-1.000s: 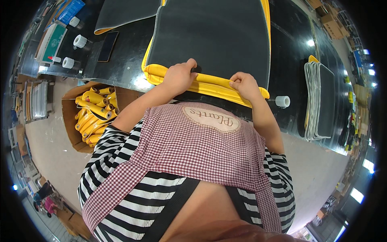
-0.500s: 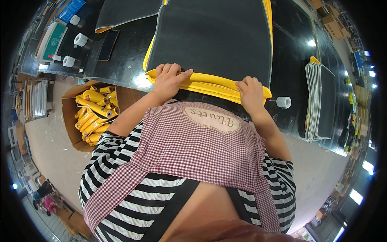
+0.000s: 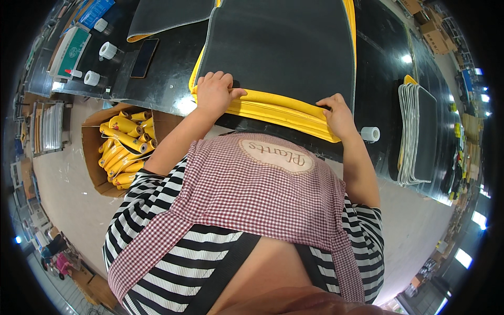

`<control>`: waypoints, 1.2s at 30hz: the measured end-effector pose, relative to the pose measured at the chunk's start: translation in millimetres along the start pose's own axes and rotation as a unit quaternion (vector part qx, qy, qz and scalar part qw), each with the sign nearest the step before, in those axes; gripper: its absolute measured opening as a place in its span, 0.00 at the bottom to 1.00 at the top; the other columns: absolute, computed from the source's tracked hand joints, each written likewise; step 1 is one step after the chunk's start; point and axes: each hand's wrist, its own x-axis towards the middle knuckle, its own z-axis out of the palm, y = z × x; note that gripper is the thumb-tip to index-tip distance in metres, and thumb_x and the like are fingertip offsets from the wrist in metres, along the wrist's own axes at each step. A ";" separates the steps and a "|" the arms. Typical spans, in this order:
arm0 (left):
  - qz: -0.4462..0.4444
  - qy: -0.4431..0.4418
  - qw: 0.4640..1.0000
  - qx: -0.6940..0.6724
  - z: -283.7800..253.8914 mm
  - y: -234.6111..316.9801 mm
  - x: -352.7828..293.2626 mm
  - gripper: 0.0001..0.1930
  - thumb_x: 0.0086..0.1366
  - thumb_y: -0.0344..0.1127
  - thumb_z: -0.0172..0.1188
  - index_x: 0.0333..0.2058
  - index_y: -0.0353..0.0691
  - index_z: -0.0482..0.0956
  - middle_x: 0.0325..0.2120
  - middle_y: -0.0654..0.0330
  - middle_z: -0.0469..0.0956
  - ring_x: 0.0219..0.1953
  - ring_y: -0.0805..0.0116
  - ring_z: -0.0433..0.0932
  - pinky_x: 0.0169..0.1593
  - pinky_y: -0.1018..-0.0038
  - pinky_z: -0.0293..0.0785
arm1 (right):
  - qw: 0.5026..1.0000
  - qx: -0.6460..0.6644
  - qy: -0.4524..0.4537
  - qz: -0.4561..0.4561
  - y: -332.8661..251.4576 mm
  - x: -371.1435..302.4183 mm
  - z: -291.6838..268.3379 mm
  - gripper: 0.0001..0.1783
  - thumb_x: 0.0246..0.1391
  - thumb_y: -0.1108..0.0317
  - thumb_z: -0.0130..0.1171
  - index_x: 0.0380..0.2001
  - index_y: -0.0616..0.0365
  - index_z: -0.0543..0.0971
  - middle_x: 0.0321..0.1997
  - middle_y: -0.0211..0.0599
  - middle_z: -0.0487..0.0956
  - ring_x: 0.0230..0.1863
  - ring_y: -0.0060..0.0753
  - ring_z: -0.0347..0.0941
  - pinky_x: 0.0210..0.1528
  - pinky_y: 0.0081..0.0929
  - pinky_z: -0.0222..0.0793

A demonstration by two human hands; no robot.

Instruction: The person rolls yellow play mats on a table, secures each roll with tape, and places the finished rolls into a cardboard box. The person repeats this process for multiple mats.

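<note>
A large black mat [image 3: 281,50] with a yellow underside lies on the dark table in front of me. Its near end is turned back into a layered yellow fold [image 3: 275,111] along the table's front edge. My left hand [image 3: 214,96] grips the left end of this fold, fingers curled over the black face and thumb pointing right along the yellow. At the right end, my right hand [image 3: 338,116] has its bent fingers and thumb round the fold. The fingertips of both hands are partly hidden.
A cardboard box [image 3: 94,165] of rolled yellow pieces stands below left. On the table are a phone [image 3: 144,59], white rolls [image 3: 108,50], a red-tipped bottle [image 3: 73,73] and another black mat [image 3: 168,18]. A stack of grey-edged panels [image 3: 417,131] lies at right.
My left hand has shifted slightly up and left. My right hand has turned and moved a little right, its fingers now higher on the fold, which shows more yellow layers.
</note>
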 end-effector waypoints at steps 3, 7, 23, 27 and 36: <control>-0.051 -0.077 0.995 -0.040 1.4 -5.8 5.3 0.26 0.56 0.60 0.72 0.26 0.41 0.77 0.26 0.57 0.79 0.34 0.50 0.81 0.39 0.58 0.76 | 0.998 0.000 -0.010 0.066 3.3 8.5 -10.6 0.06 0.54 0.74 0.70 0.34 0.60 0.82 0.40 0.42 0.75 0.43 0.44 0.76 0.49 0.35 0.73; -0.090 -0.139 0.983 -0.077 -6.6 -5.1 16.5 0.25 0.58 0.56 0.74 0.26 0.39 0.76 0.25 0.54 0.80 0.30 0.49 0.80 0.35 0.56 0.75 | 0.993 0.008 -0.042 0.107 8.9 7.4 -13.8 0.10 0.50 0.71 0.75 0.30 0.59 0.81 0.36 0.41 0.77 0.41 0.47 0.76 0.48 0.37 0.72; 0.233 0.021 0.963 -0.133 -7.0 -35.5 9.9 0.12 0.61 0.44 0.71 0.31 0.43 0.82 0.34 0.62 0.76 0.39 0.57 0.78 0.43 0.63 0.76 | 0.969 -0.191 0.067 -0.143 33.5 -9.2 -1.8 0.09 0.56 0.65 0.67 0.39 0.55 0.85 0.41 0.37 0.78 0.47 0.44 0.75 0.49 0.39 0.73; 0.139 -0.100 0.972 -0.159 0.3 -43.2 33.8 0.13 0.64 0.44 0.70 0.31 0.42 0.81 0.32 0.58 0.77 0.37 0.53 0.79 0.43 0.60 0.77 | 0.994 -0.090 0.051 -0.034 20.9 14.5 -19.8 0.07 0.60 0.64 0.65 0.37 0.55 0.85 0.43 0.37 0.78 0.50 0.44 0.77 0.52 0.38 0.74; 0.130 -0.153 0.978 0.056 2.7 -17.3 42.9 0.11 0.61 0.35 0.66 0.42 0.42 0.82 0.39 0.58 0.77 0.47 0.55 0.78 0.50 0.63 0.77 | 0.951 -0.272 0.100 -0.106 23.7 -2.7 19.0 0.18 0.59 0.67 0.60 0.53 0.53 0.82 0.49 0.45 0.80 0.52 0.49 0.77 0.57 0.42 0.72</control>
